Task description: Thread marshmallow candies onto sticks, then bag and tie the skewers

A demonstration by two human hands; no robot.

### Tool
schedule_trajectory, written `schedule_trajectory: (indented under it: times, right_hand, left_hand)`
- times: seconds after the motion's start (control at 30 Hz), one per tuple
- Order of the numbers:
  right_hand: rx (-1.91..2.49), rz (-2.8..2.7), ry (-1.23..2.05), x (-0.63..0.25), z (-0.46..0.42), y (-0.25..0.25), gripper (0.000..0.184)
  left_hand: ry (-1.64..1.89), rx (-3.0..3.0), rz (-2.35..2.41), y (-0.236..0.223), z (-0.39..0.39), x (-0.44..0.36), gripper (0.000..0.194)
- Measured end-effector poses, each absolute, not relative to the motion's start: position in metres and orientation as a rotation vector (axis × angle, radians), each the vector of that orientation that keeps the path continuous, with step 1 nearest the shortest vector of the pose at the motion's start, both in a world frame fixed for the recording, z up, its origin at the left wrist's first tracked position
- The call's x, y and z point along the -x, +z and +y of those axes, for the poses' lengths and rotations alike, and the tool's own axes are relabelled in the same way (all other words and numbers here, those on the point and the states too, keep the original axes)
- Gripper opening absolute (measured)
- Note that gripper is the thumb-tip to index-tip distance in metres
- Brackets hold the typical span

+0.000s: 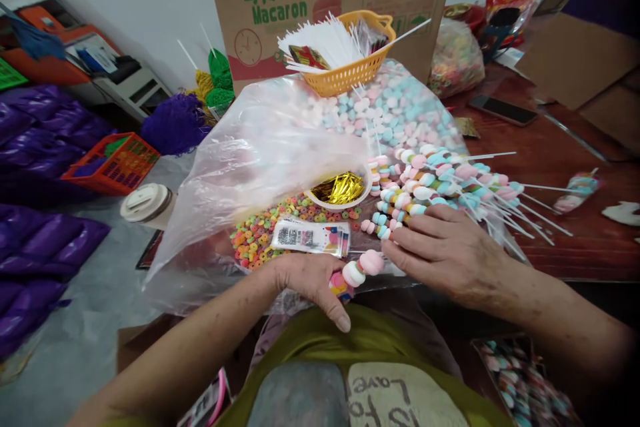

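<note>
My left hand (315, 283) is curled round a short marshmallow skewer (354, 272) with pink and white pieces; a printed colourful label (341, 287) shows between thumb and fingers. To its right, my right hand (443, 253) lies palm down, fingers stretched, over the near side of a heap of marshmallow skewers (440, 177). Its fingertips touch the lowest skewers, and its thumb is hidden. Just beyond my left hand lies a stack of printed labels (311, 237) on loose ring candies (255, 233). Behind them stands a white bowl of gold twist ties (340, 188).
A large clear plastic bag (230, 140) holds loose marshmallows (390, 107). On it rests a yellow basket (345, 77) of white sticks, before a cardboard box (280, 7). A phone (503, 110) lies at right. At left stand a lidded cup (146, 203) and an orange basket (113, 163).
</note>
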State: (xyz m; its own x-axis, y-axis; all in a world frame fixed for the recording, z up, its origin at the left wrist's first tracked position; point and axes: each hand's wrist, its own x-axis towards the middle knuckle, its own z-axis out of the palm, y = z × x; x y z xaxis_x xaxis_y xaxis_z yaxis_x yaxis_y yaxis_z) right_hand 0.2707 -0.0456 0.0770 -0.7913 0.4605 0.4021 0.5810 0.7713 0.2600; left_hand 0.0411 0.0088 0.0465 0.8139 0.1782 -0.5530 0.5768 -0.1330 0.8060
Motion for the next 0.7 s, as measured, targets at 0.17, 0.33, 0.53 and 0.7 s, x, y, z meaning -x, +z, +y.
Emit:
schedule_trajectory:
  times: [0.17, 0.33, 0.53, 0.7]
  right_hand:
    - [0.707, -2.541, -0.601, -0.267, -0.05, 0.082, 0.014]
    - [0.697, -2.569, -0.561, -0.27, -0.056, 0.07, 0.015]
    - [0.914, -2.576, -0.36, -0.274, -0.064, 0.046, 0.018]
    - [1.04, -2.537, -0.05, -0.271, -0.062, 0.05, 0.023]
  left_hand:
    - [-0.342, -1.462, 0.522, 0.036, 0.002, -0.044, 0.042]
    - [-0.232, -1.36, 0.576, 0.037, 0.004, -0.037, 0.042]
    - [-0.118, -1.916, 0.722, 0.057, 0.004, -0.028, 0.104]
    - [-0.195, -2.269, 0.853, 0.068, -0.009, -0.042, 0.099]
